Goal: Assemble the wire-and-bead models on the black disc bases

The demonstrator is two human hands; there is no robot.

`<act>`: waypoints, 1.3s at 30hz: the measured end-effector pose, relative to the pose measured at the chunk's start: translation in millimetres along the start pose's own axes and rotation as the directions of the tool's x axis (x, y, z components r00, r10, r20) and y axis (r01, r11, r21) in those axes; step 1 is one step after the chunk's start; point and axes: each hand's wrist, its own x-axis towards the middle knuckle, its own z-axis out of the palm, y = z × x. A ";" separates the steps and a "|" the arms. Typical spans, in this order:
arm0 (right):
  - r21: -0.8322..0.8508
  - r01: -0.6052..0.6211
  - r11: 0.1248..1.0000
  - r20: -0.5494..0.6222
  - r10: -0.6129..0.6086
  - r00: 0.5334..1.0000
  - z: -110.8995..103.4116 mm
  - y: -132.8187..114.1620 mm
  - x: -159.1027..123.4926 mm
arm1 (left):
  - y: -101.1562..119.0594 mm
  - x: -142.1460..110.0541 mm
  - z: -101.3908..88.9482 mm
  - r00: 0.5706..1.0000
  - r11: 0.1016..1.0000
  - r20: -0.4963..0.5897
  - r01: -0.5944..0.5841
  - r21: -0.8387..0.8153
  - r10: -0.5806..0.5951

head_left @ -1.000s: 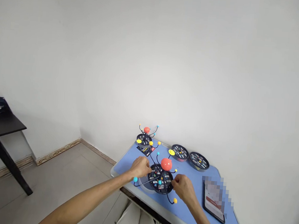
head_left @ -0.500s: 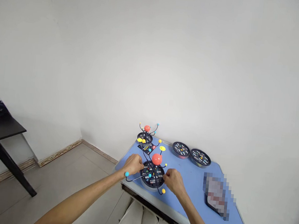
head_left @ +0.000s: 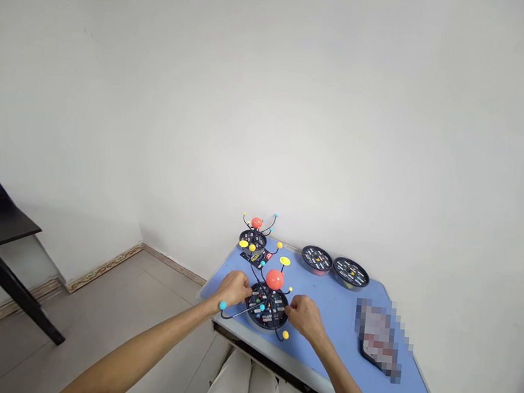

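Observation:
A solar system model [head_left: 275,279] stands at the near edge of the blue table. It has a large red ball in the middle and curved black arms tipped with yellow, orange and blue balls. Its round dark base [head_left: 268,317] is printed with small pictures. My left hand [head_left: 235,288] pinches the base's left rim with closed fingers. Opposite it, my right hand [head_left: 305,315] has its fingertips closed at the right rim. One arm with a blue ball passes in front of my left wrist. The fingertips are partly hidden.
Behind stands a second, similar model [head_left: 256,223] beside a dark printed card [head_left: 255,257]. Two round printed trays [head_left: 316,259] [head_left: 351,273] lie near the wall. A blurred-out flat object [head_left: 376,340] lies on the blue table [head_left: 324,324] at right. A black table [head_left: 0,225] stands left.
Both hands stay at the base's rim, and the model keeps its place. The view has shifted very slightly; little else differs.

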 end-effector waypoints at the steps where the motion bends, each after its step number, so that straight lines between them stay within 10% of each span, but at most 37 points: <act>1: 0.000 0.003 1.000 -0.009 -0.003 1.000 0.6 0.6 0.3 | -0.6 -0.5 -0.5 1.000 1.000 -0.002 0.001 -0.016 -0.001; 18: -0.108 0.050 0.993 -0.076 -0.058 0.995 17.2 0.9 -2.5 | -24.9 8.4 22.9 0.987 0.908 0.155 0.101 -0.408 -0.040; 39: -0.072 0.076 0.995 -0.085 -0.082 0.993 28.2 2.7 2.1 | -27.1 10.8 38.3 0.996 0.859 0.067 0.083 -0.506 -0.057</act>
